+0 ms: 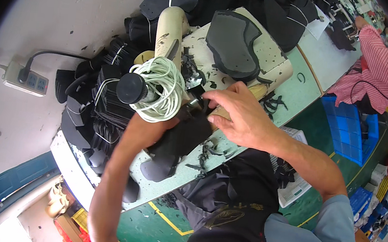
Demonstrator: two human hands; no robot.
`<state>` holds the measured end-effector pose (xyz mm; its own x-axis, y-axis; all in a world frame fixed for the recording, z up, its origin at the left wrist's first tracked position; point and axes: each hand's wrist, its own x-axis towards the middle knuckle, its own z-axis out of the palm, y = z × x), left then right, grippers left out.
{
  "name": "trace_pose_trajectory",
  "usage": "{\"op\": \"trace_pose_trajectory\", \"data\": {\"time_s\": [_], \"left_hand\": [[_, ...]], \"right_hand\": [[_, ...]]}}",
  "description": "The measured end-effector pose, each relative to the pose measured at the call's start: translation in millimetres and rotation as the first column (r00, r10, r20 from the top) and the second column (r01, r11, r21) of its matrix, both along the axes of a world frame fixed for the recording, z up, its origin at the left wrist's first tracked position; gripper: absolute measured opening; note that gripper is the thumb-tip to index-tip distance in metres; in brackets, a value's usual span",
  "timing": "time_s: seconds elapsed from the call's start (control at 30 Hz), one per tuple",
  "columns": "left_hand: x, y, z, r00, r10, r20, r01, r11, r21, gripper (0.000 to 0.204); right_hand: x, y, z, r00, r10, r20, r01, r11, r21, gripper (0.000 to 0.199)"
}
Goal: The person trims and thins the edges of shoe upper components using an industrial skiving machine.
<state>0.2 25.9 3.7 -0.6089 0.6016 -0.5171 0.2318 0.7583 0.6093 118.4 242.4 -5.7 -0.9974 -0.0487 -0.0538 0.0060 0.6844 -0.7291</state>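
A cream-coloured machine (170,27) stands on the worktable, with a coil of whitish cord (165,89) hanging around its head beside a round black knob (131,88). Under the head lies a dark, flat cut piece (184,141), reaching toward the table's near edge. My left hand (147,130) is at the left side of this piece; the coil hides its fingers. At the piece's right edge, beside a small metal part of the machine, my right hand (235,111) has thumb and forefinger curled about the dark material. A stack of dark shaped pieces (234,44) rests on the machine's flat bed.
Bundles of black pieces tied with white bands (113,95) crowd the left and back. Black trimmings (204,158) litter the table edge. A socket strip (26,79) is on the wall. To the right are a white basket (293,194), a blue crate (348,131) and another person's checked sleeve (382,61).
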Motion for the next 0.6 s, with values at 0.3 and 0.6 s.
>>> {"op": "trace_pose_trajectory", "data": {"time_s": [0.3, 0.6], "left_hand": [[53.1, 9.4, -14.8, 0.880, 0.465, 0.097, -0.469, 0.883, 0.019, 0.027], [76.2, -26.9, -3.2, 0.455, 0.271, 0.849, -0.696, 0.702, 0.149, 0.036]], "right_hand": [[-14.5, 8.6, 31.0, 0.987, 0.065, -0.147, -0.042, 0.987, 0.152, 0.026], [54.2, 2.4, 20.8, 0.974, -0.051, 0.220, 0.172, 0.800, -0.575, 0.021]]}}
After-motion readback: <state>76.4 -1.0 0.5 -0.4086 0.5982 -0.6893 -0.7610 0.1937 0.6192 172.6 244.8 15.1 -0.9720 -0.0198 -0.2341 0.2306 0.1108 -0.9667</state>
